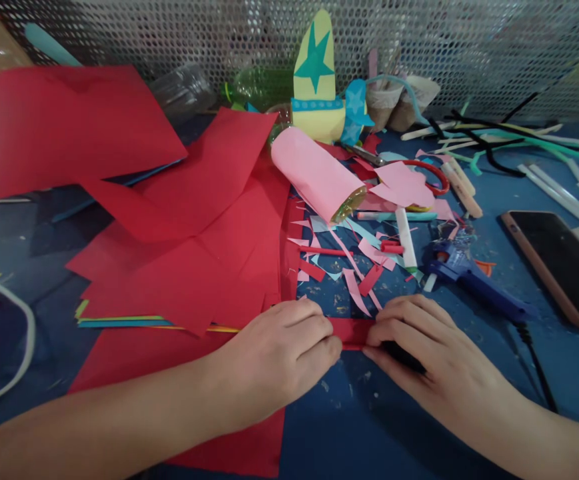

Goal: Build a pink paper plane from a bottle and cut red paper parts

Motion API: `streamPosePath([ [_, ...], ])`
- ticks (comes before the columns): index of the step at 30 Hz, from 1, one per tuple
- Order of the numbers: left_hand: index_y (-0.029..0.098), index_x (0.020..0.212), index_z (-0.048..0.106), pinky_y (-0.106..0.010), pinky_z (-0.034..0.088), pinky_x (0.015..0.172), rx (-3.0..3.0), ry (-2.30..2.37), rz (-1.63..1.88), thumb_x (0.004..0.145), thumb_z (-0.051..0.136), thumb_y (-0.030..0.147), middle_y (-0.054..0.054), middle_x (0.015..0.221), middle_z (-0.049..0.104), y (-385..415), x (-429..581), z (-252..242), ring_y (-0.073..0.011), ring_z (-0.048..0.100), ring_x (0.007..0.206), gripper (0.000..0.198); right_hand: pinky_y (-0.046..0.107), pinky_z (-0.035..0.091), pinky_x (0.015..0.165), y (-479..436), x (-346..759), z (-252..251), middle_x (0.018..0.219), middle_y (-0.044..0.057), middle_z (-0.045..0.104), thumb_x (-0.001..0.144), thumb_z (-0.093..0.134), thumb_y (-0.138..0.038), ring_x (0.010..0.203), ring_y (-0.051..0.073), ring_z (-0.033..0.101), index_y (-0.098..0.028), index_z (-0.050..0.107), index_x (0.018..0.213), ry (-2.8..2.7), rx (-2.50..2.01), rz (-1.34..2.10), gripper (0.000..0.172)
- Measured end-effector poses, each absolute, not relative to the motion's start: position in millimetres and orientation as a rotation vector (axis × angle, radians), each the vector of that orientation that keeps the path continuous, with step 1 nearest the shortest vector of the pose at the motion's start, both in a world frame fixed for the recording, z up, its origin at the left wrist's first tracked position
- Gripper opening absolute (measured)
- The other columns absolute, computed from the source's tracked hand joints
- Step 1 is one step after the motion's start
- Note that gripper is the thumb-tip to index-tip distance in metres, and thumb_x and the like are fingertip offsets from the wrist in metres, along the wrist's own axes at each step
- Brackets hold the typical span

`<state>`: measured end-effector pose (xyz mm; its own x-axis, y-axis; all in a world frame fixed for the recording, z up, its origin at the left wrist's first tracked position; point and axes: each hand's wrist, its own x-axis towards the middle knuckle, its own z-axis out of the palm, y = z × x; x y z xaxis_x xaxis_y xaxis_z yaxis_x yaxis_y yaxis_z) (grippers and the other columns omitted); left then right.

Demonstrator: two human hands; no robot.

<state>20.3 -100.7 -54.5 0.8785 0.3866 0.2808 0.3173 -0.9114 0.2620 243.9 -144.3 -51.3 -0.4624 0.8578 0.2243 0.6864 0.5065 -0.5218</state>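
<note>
A narrow red paper strip (352, 331) lies between my hands, just above the blue table. My left hand (289, 353) is closed, its fingers pressed on the strip's left end. With thumb and fingers, my right hand (414, 340) pinches the right end. Under my left forearm a red sheet (229, 447) is spread flat. A pile of red paper (184, 267) with coloured sheets beneath it rises to the left. Pink, red and light blue scraps (354, 267) are scattered beyond the strip.
A blue glue gun (479, 277) and a phone (559, 267) lie on the right. Red-handled scissors (419, 173) rest among scraps beside a pink-wrapped bottle (316, 173). Behind stands a yellow paper piece with a star (314, 60), before a perforated metal panel (249, 33). Pipe cleaners (509, 137) lie back right.
</note>
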Motion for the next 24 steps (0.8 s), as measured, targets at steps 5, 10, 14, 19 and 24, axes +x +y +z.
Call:
streamPosePath([
  [5,0.014,0.091,0.062,-0.032,0.051,0.079,2.844,0.542,0.492,0.096,0.038,0.007,-0.002,0.078,0.061,-101.0,21.0,-53.6,-0.0148,0.056,0.075,0.026,0.037,0.046,0.085,-143.8,245.2,-50.0,0.089,0.003,0.065,0.091,0.055,-0.013,0.086,0.019,0.057,-0.020,0.061,0.094,-2.331,-1.168,0.432,0.010],
  [10,0.012,0.096,0.062,-0.031,0.051,0.075,2.864,0.526,0.515,0.096,0.033,0.005,-0.003,0.076,0.061,-100.2,20.0,-49.9,-0.0154,0.055,0.073,0.030,0.037,0.046,0.090,-143.1,245.0,-48.0,0.086,0.002,0.068,0.094,0.053,-0.016,0.087,0.019,0.061,-0.019,0.066,0.095,-2.359,-1.103,0.325,0.013],
  [14,0.012,0.094,0.064,-0.030,0.052,0.069,2.863,0.512,0.581,0.096,0.037,0.008,-0.003,0.071,0.057,-100.0,19.0,-47.5,-0.0159,0.051,0.069,0.028,0.036,0.045,0.090,-144.2,244.9,-49.5,0.089,0.002,0.068,0.093,0.054,-0.016,0.090,0.019,0.060,-0.019,0.065,0.096,-2.327,-1.150,0.356,0.011],
  [19,0.012,0.090,0.066,-0.030,0.051,0.070,2.863,0.533,0.562,0.097,0.033,0.008,-0.004,0.073,0.059,-98.8,20.2,-45.8,-0.0165,0.052,0.073,0.034,0.035,0.045,0.089,-144.3,243.9,-49.3,0.088,0.001,0.069,0.094,0.053,-0.015,0.088,0.019,0.061,-0.019,0.063,0.094,-2.347,-1.155,0.330,0.011],
  [24,0.010,0.092,0.065,-0.030,0.050,0.078,2.803,0.530,0.536,0.096,0.040,0.008,-0.004,0.080,0.060,-97.7,21.2,-51.8,-0.0150,0.053,0.077,0.026,0.035,0.045,0.087,-142.9,243.6,-48.4,0.085,0.001,0.069,0.095,0.051,-0.016,0.083,0.018,0.062,-0.018,0.063,0.092,-2.364,-1.158,0.283,0.013],
])
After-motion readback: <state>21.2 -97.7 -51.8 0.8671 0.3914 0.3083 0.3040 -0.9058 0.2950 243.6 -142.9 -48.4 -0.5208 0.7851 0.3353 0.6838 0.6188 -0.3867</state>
